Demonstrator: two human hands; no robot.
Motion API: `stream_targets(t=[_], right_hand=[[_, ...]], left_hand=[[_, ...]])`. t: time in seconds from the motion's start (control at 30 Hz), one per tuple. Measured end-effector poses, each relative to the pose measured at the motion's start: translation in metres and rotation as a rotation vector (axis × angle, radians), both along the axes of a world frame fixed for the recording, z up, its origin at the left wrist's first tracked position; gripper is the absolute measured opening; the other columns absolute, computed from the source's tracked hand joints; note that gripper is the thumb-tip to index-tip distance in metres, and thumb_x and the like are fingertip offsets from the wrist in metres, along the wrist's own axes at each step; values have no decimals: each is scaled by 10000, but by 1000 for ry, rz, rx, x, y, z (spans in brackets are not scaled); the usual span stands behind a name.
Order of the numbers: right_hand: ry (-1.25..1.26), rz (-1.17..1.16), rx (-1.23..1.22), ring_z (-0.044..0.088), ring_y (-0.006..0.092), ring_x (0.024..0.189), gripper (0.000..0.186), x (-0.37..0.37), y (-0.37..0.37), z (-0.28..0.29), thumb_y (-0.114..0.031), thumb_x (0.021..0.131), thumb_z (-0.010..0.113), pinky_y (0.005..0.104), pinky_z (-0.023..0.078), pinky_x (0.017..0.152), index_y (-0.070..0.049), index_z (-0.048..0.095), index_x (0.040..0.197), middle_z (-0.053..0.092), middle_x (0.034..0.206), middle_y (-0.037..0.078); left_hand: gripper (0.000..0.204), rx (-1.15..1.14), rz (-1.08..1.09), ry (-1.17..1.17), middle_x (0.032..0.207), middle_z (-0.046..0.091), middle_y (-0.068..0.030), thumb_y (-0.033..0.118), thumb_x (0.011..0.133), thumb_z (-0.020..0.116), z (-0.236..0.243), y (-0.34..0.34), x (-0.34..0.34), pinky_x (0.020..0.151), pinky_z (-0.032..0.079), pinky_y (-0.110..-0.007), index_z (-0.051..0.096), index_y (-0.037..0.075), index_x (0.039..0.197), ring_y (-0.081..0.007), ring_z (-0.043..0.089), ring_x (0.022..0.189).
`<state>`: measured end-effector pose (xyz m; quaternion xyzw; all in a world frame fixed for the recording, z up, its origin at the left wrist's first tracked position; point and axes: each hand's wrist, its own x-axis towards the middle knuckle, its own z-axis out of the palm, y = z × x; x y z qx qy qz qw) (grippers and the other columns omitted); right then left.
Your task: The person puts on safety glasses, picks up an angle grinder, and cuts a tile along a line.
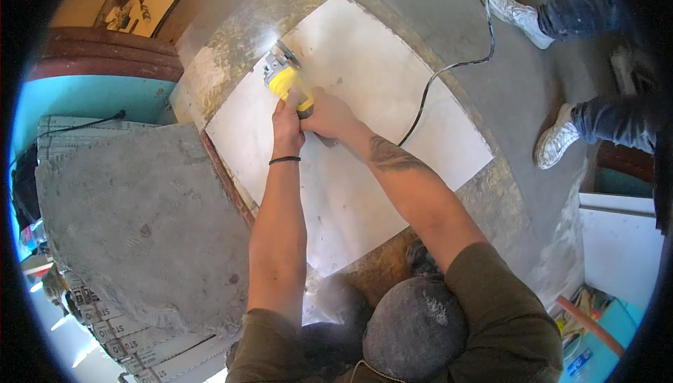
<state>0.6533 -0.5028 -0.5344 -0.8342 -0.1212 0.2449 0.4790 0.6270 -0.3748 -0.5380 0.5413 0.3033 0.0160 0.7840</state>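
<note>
A yellow and grey angle grinder [283, 79] is held over the upper left edge of a white square panel [371, 60], its disc at that edge, with pale dust or glare around it. My left hand [287, 123] grips the grinder from the left. My right hand [329, 113] wraps round its rear body, partly hiding it. A black cord [434, 78] crosses the panel and runs off to the upper right. My knee [413, 320] is at the panel's lower edge.
A rough grey slab [140, 222] lies on stacked boxes [119, 327] at the left. Another person's legs in jeans and white shoes [561, 130] stand at the right on the grey floor [505, 88]. A white ledge [617, 243] is at lower right.
</note>
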Motion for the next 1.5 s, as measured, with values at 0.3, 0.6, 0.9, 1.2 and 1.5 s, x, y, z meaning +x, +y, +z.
stream_targets(t=[0.3, 0.6, 0.9, 1.2, 1.5], right_hand=[[26, -31, -7, 704, 438, 978, 683, -9, -5, 3, -369, 649, 811, 484, 561, 873, 33, 540, 1131, 712, 1013, 272], [-17, -28, 7, 721, 359, 880, 758, 4, 8, 1, -354, 678, 822, 428, 572, 765, 30, 521, 1258, 717, 992, 230], [-58, -42, 64, 705, 436, 979, 701, 24, 28, -7, -367, 640, 826, 487, 563, 870, 31, 544, 1143, 715, 1003, 266], [-36, 9, 53, 685, 372, 1074, 793, 45, 43, -16, -376, 679, 813, 436, 542, 914, 11, 543, 1316, 690, 1168, 243], [-139, -55, 12, 704, 424, 1008, 689, 57, 56, -15, -375, 648, 802, 488, 562, 880, 15, 565, 1164, 717, 1044, 256]], left_hand=[[504, 8, -12, -13, 1210, 675, -92, 361, 998, 691, -1, -5, -9, 924, 560, -359, 577, -4, 1327, -201, 673, 1064], [511, 35, -52, 19, 1240, 666, -109, 340, 998, 692, -8, 19, 7, 907, 577, -357, 564, -23, 1334, -214, 679, 1086], [489, 32, -41, -7, 1240, 666, -110, 327, 1008, 675, -2, 31, 25, 906, 580, -369, 567, -14, 1340, -233, 686, 1084], [514, 48, -11, 7, 1229, 664, -104, 343, 999, 686, 4, 38, 43, 914, 578, -381, 564, -6, 1356, -235, 683, 1089], [523, 42, -25, 5, 1235, 667, -111, 345, 1005, 681, -3, 52, 58, 919, 563, -377, 562, -27, 1352, -227, 679, 1075]])
